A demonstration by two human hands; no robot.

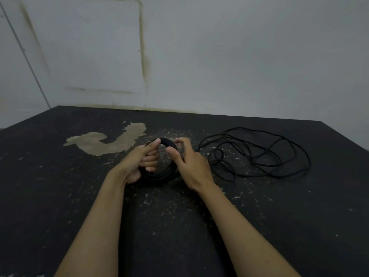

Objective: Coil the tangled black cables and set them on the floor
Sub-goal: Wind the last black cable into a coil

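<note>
Count: two bare hands, one wound coil, one loose spread of cable; I cannot tell whether coil and spread are one cable or two.
Left fingers: curled through the middle of the coil, with the thumb laid up along its top arc.
Left hand: grips the coil from its left side, palm turned toward the centre of the frame.
Right fingers: bent over the upper right of the coil, thumb tip pressed on its rim; they look pinched on a strand there, though blur hides how tightly.
Right hand: back of the hand faces up, resting against the coil's right side.
Coil: a small tight black ring of many turns, held upright between the two hands just left of frame centre, its lower edge at or near the floor; I cannot tell if it touches.
Loose cable: black loops sprawled flat on the floor right of centre, overlapping untidily; one strand runs from its near-left edge toward the right hand.
Floor: dark, scuffed, flecked with pale specks.
Bare patch: one tan, hook-shaped spot of worn floor left of the hands.
Wall: pale grey, filling the upper half of the frame, with a stained rectangular outline at upper left.
</note>
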